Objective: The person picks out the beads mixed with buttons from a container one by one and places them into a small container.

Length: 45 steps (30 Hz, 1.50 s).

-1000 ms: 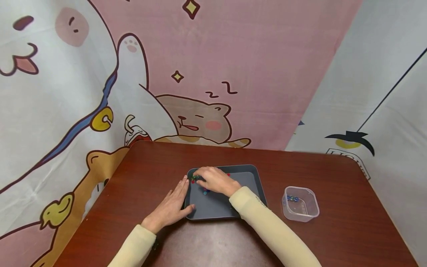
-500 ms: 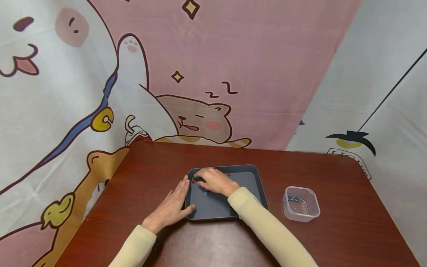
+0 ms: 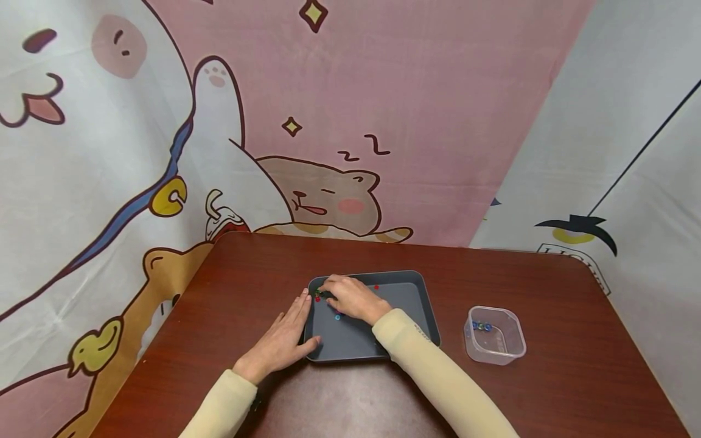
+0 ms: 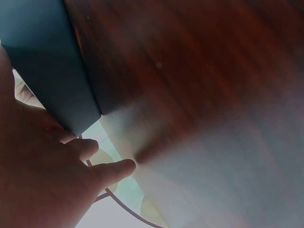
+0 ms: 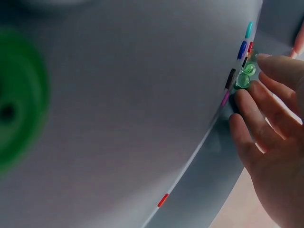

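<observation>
Green marbles (image 5: 243,81) lie in the far left corner of the dark grey tray (image 3: 356,342), at the fingertips of the right hand (image 3: 353,297). That hand reaches over the tray with its fingers apart and loosely bent; whether they touch the marbles is hard to tell. Near it on the tray floor are small discs, among them a blue one (image 5: 242,49), a black one (image 5: 230,79) and a magenta one (image 5: 225,99), while a red disc (image 3: 376,286) lies farther right, by the tray's far wall. A large, blurred green disc (image 5: 19,99) fills one side of the right wrist view. The left hand (image 3: 280,337) rests along the tray's left edge, fingers straight, thumb apart from them. To the tray's right, well apart, a clear box (image 3: 495,356) on the brown tabletop (image 3: 263,261) holds a few bluish marbles (image 3: 487,327). Behind hangs a cartoon backdrop (image 3: 432,109).
</observation>
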Tool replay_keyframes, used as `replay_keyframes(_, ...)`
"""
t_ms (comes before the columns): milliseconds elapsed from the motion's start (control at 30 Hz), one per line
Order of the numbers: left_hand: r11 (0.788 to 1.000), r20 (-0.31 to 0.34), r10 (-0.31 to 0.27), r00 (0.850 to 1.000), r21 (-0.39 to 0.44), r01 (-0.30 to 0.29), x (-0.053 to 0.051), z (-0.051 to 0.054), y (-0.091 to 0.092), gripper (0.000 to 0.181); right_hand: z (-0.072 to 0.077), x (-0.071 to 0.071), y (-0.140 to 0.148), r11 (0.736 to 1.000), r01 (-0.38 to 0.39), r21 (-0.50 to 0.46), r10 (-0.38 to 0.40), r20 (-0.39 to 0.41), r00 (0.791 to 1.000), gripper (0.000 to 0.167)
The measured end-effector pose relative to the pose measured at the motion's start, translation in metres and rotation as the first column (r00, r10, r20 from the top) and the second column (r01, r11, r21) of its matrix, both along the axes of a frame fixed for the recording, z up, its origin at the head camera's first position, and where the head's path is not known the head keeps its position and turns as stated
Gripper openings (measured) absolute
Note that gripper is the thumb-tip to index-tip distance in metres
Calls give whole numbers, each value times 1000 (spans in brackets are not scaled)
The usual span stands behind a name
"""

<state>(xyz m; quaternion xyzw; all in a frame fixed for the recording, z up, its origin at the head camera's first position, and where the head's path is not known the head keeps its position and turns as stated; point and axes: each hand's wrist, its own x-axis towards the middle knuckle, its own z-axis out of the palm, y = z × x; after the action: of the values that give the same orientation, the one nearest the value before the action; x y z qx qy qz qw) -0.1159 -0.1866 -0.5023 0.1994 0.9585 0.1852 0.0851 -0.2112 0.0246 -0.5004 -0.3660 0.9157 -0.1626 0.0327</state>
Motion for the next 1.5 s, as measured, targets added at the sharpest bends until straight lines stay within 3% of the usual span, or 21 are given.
replay_keyframes(800, 1000, -8, 2, 1000, -2, -2, 1, -1, 0, 95, -3, 3, -1, 996, 0, 86, 10, -122, 992, 30)
replay_keyframes(1267, 1000, -4, -4, 1000, 5, 4, 1, 1, 1, 95, -3, 1, 0, 998, 7, 64, 3, -150, 989, 18)
replay_keyframes(1500, 1000, 3, -2, 1000, -3, 2, 1, 1, 1, 95, 6, 4, 1, 1000, -6, 27, 10, -158, 987, 18)
